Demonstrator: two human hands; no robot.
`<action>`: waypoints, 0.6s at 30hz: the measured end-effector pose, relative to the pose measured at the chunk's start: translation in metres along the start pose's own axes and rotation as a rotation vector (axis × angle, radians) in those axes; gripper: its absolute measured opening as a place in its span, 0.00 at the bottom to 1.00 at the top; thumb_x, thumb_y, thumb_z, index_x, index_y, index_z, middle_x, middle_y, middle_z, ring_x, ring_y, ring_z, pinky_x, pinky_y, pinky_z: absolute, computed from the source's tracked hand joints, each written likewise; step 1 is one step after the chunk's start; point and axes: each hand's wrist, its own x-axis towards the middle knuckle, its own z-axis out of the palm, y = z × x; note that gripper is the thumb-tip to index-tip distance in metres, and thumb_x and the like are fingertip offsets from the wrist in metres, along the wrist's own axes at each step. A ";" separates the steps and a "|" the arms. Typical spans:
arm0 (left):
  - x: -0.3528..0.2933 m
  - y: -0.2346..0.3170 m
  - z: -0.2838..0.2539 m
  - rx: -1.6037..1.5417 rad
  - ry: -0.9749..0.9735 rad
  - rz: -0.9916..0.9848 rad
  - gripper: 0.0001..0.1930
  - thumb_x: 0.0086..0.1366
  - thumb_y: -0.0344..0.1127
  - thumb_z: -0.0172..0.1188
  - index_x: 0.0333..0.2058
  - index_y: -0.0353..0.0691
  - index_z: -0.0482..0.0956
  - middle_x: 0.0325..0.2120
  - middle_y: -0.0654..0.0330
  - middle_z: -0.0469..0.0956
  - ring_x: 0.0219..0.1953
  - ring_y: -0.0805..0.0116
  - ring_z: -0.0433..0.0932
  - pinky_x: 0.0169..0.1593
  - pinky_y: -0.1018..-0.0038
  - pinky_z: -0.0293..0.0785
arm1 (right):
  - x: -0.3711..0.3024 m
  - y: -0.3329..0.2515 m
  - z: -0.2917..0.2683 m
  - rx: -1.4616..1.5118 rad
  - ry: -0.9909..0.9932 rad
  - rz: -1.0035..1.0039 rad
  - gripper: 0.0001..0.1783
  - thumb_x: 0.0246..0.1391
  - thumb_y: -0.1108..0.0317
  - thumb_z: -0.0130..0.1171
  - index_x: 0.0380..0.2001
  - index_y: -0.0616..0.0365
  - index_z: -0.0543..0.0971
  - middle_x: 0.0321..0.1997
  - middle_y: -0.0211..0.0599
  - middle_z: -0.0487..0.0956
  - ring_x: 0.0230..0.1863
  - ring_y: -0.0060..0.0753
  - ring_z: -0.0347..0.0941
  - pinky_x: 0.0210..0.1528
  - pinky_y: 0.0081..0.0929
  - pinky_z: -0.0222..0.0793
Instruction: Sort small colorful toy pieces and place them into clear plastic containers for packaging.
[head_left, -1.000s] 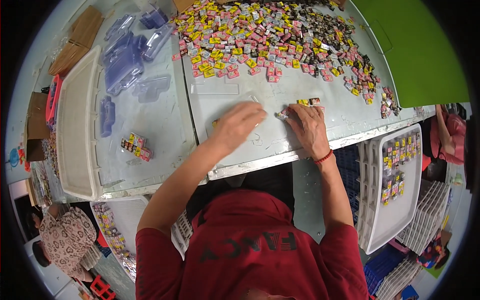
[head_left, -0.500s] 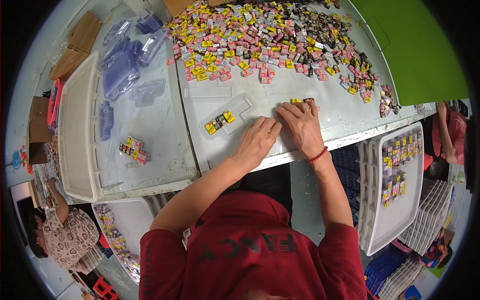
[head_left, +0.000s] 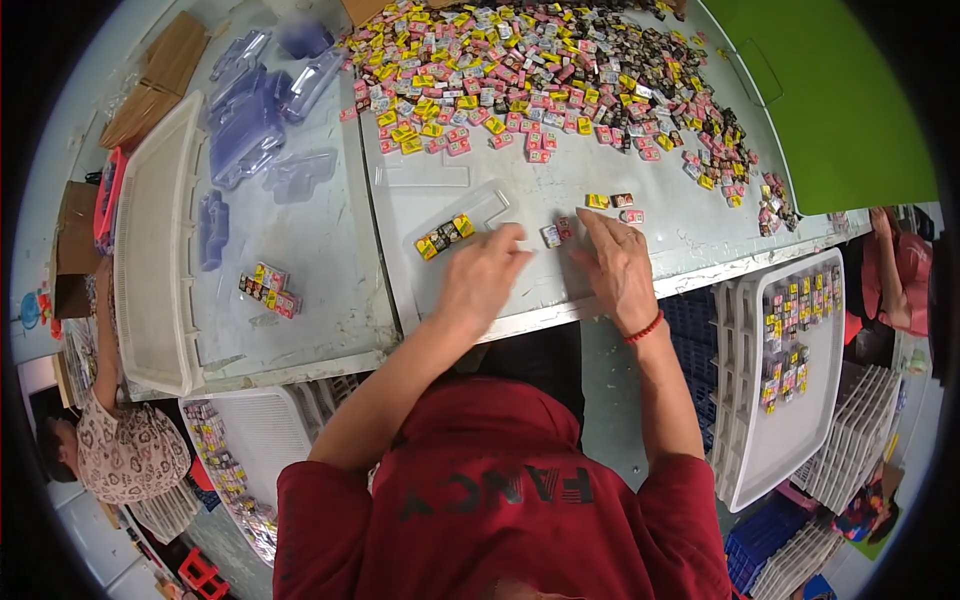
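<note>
My left hand point(head_left: 482, 278) is over the near end of a clear plastic blister tray point(head_left: 494, 204), fingers loosely bent and apart, with nothing visible in them. A row of small yellow and black boxes point(head_left: 445, 237) lies in that tray. Between my hands sits a small pair of pink and white boxes point(head_left: 556, 232), touched by neither hand as far as I can see. My right hand point(head_left: 616, 262) rests just right of the pair, fingers stretched and thumb apart. Just beyond its fingertips are a yellow box point(head_left: 597, 201), a dark box point(head_left: 622, 200) and a pink box point(head_left: 632, 216).
A large heap of small boxes point(head_left: 520, 75) covers the table's far side. Empty clear trays point(head_left: 245, 130) pile up at the left, near a filled pack point(head_left: 270, 290) and a white crate point(head_left: 160, 260). Stacked white trays point(head_left: 780, 440) stand right. Co-workers point(head_left: 130, 450) sit at both sides.
My left hand has moved left and nearer me, away from my right hand. My right hand has shifted slightly nearer, and the pair of small boxes between them now shows.
</note>
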 end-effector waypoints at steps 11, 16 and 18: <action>-0.005 -0.043 -0.021 0.376 0.050 0.050 0.51 0.42 0.51 0.73 0.59 0.29 0.58 0.54 0.49 0.66 0.59 0.51 0.60 0.60 0.56 0.57 | 0.018 0.012 0.017 -0.030 -0.063 -0.290 0.21 0.42 0.69 0.66 0.44 0.54 0.79 0.47 0.33 0.78 0.43 0.39 0.75 0.48 0.31 0.71; -0.002 -0.064 -0.044 0.365 -0.195 0.263 0.50 0.44 0.54 0.71 0.60 0.32 0.57 0.53 0.51 0.67 0.59 0.52 0.60 0.61 0.59 0.56 | 0.008 -0.002 0.020 0.012 -0.022 -0.223 0.19 0.41 0.72 0.66 0.41 0.56 0.79 0.44 0.37 0.78 0.42 0.42 0.75 0.45 0.32 0.72; -0.003 -0.068 -0.048 0.357 -0.191 0.305 0.51 0.44 0.54 0.71 0.60 0.32 0.57 0.53 0.51 0.67 0.60 0.52 0.59 0.61 0.60 0.56 | 0.005 -0.006 0.024 0.060 0.017 -0.199 0.19 0.41 0.73 0.66 0.41 0.57 0.79 0.43 0.39 0.78 0.42 0.43 0.75 0.44 0.32 0.72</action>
